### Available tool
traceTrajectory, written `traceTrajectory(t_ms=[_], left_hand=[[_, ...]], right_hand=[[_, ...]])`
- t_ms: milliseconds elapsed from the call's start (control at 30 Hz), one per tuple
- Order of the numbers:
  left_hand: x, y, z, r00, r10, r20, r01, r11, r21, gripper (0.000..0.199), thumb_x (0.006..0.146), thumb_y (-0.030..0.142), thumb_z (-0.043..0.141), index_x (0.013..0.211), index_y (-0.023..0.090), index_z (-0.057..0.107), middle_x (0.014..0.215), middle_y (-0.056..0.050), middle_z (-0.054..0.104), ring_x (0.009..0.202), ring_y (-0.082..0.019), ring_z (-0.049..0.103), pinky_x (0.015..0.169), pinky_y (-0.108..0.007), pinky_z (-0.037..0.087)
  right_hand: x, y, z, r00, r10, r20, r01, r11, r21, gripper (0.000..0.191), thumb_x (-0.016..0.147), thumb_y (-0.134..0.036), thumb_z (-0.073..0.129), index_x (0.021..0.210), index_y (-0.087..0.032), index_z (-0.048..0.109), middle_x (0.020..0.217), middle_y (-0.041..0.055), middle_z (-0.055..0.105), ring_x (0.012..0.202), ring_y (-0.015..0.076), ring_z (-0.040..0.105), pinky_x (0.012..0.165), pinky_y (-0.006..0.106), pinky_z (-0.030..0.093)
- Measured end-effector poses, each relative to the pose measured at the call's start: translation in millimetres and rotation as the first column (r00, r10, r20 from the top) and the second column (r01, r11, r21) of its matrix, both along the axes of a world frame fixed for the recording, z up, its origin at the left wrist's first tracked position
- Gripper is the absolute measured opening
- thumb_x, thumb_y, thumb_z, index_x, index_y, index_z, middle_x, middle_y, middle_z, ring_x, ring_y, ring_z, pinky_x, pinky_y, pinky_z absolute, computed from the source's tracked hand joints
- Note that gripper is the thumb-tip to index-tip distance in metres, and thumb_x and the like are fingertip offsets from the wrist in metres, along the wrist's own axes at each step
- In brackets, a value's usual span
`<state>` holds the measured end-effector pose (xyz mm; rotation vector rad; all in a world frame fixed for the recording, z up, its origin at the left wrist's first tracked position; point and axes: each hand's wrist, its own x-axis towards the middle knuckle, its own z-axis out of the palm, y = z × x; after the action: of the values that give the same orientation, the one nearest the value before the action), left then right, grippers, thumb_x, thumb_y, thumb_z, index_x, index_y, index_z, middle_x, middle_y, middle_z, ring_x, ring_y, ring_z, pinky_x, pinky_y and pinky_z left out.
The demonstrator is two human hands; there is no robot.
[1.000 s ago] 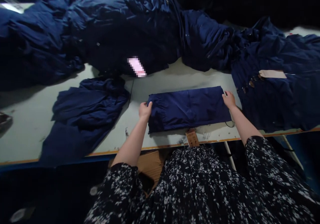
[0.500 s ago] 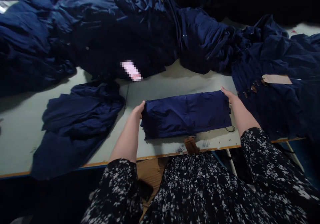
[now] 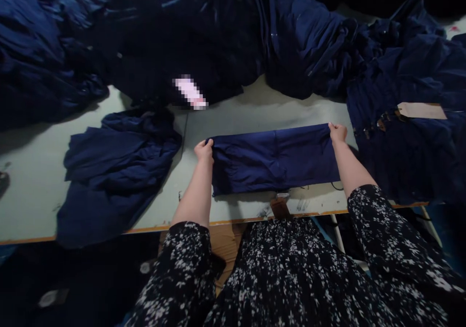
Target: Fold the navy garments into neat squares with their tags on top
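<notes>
A navy folded garment [image 3: 273, 159] is stretched out in a long band over the table, between my two hands. My left hand [image 3: 205, 151] is closed in a pinch on its far left corner. At the far right corner, my right hand [image 3: 338, 133] pinches the cloth in the same way. A dark cord loop sticks out under the garment's right end. Below its near edge hangs a brown tag [image 3: 279, 207] at the table's edge. What kind of garment it is, I cannot tell from the folds.
Another navy garment [image 3: 120, 166] lies crumpled on the left and hangs over the front edge of the pale table [image 3: 25, 186]. Heaped navy clothing [image 3: 174, 40] lines the back. On the right, a navy stack [image 3: 407, 147] carries a beige tag [image 3: 422, 110].
My fingers have closed on the two far corners, where before they lay along the ends. The cloth is now pulled straighter and wider. The view has shifted slightly.
</notes>
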<state>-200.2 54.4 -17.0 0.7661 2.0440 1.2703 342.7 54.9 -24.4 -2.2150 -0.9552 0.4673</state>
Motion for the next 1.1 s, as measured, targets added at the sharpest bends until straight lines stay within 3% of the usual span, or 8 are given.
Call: traceTrajectory(t_ms=[67,167,267,333,600,767,933,1100], left_hand=[[1,-9,2.7,0.941,-0.071,-0.332,0.042,0.995,-0.091,0.024,0.082,0.027,0.070,0.102,0.014,0.068,0.106,-0.013,0.071,0.115,-0.031,0.066,0.108,-0.049,0.051],[15,-36,9.4,0.663,-0.319,-0.677,0.241,0.947,-0.210,0.045,0.093,0.036,0.059,0.133,0.015,0.063,0.145,-0.021,0.058,0.144,-0.037,0.045,0.123,-0.060,0.031],[43,-60,10.7,0.369,-0.640,-0.674,0.508,0.746,-0.430,0.064,0.098,0.052,0.052,0.155,0.024,0.049,0.168,-0.015,0.036,0.159,-0.040,0.019,0.126,-0.069,0.010],[57,-69,6.8,0.259,-0.748,-0.612,0.533,0.639,-0.555,0.079,0.095,0.065,0.053,0.163,0.029,0.037,0.175,-0.012,0.021,0.161,-0.044,0.004,0.122,-0.076,0.000],[54,-64,-18.5,0.218,-0.808,-0.548,0.494,0.575,-0.652,0.090,0.092,0.070,0.052,0.169,0.034,0.021,0.178,-0.005,0.003,0.161,-0.042,-0.009,0.121,-0.076,0.000],[59,-59,-17.2,0.219,-0.814,-0.538,0.500,0.567,-0.654,0.088,0.093,0.069,0.051,0.168,0.033,0.023,0.178,-0.007,0.008,0.161,-0.043,-0.006,0.121,-0.076,0.002],[69,-102,-7.5,0.209,-0.708,-0.675,0.593,0.640,-0.488,0.063,0.099,0.050,0.051,0.156,0.023,0.049,0.164,-0.020,0.039,0.152,-0.041,0.031,0.121,-0.064,0.023],[51,-176,-12.2,-0.135,-0.729,-0.671,0.801,0.318,-0.507,0.040,0.099,0.044,0.055,0.130,0.024,0.069,0.124,-0.016,0.067,0.116,-0.031,0.059,0.101,-0.046,0.044]], right_hand=[[-4,-9,1.5,0.982,0.071,0.177,-0.067,0.997,-0.024,0.031,0.094,-0.043,0.059,0.084,-0.017,0.069,0.089,0.0127,0.072,0.093,0.0273,0.065,0.089,0.041,0.053],[-16,-34,5.5,0.862,0.300,0.408,-0.308,0.950,-0.047,0.049,0.100,-0.047,0.048,0.128,-0.012,0.067,0.137,0.0236,0.063,0.130,0.0346,0.055,0.110,0.054,0.043],[-34,-62,5.4,0.570,0.651,0.501,-0.632,0.738,-0.238,0.064,0.101,-0.054,0.044,0.155,-0.021,0.050,0.165,0.0166,0.041,0.153,0.0378,0.031,0.122,0.065,0.023],[-44,-74,0.3,0.414,0.766,0.491,-0.694,0.615,-0.374,0.071,0.100,-0.060,0.043,0.162,-0.026,0.040,0.172,0.0110,0.030,0.158,0.0401,0.018,0.123,0.071,0.014],[-37,-78,-35.8,0.362,0.807,0.466,-0.656,0.576,-0.487,0.075,0.101,-0.063,0.038,0.166,-0.027,0.031,0.174,0.0074,0.025,0.160,0.0385,0.015,0.124,0.070,0.016],[-43,-71,-31.4,0.362,0.818,0.448,-0.644,0.567,-0.514,0.072,0.102,-0.059,0.041,0.166,-0.028,0.031,0.173,0.0088,0.028,0.159,0.0383,0.019,0.121,0.070,0.021],[-76,-116,-9.9,0.365,0.781,0.507,-0.723,0.581,-0.374,0.059,0.102,-0.038,0.046,0.158,-0.020,0.047,0.159,0.0186,0.048,0.145,0.0395,0.041,0.116,0.065,0.032],[-95,-193,-9.1,0.128,0.858,0.497,-0.906,0.305,-0.293,0.044,0.100,-0.033,0.054,0.140,-0.021,0.067,0.132,0.0167,0.067,0.120,0.0310,0.058,0.102,0.046,0.043]])
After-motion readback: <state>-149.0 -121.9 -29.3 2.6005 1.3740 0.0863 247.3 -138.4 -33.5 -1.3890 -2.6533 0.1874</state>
